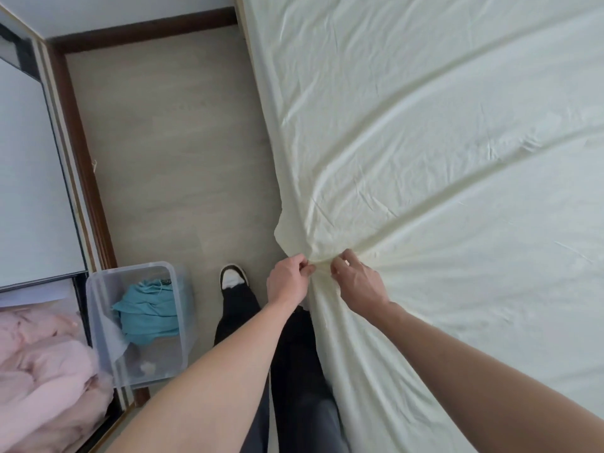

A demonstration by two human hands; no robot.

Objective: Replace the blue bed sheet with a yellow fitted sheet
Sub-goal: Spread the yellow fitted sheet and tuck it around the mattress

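Note:
The pale yellow fitted sheet point(441, 152) covers the bed on the right, with creases fanning out from a gathered spot at its left edge. My left hand point(287, 279) pinches that bunched edge from the left. My right hand point(354, 279) grips the same bunch from the right, a few centimetres away. The sheet's edge hangs loose above and below my hands. The blue bed sheet point(148, 310) lies crumpled in a clear plastic bin point(98, 308) on the floor at the left.
A strip of light floor point(170, 142) runs between the bed and a wardrobe point(32, 165) at the left. Pink bedding point(42, 364) fills an open compartment at lower left. My legs and one shoe point(232, 276) stand beside the bed.

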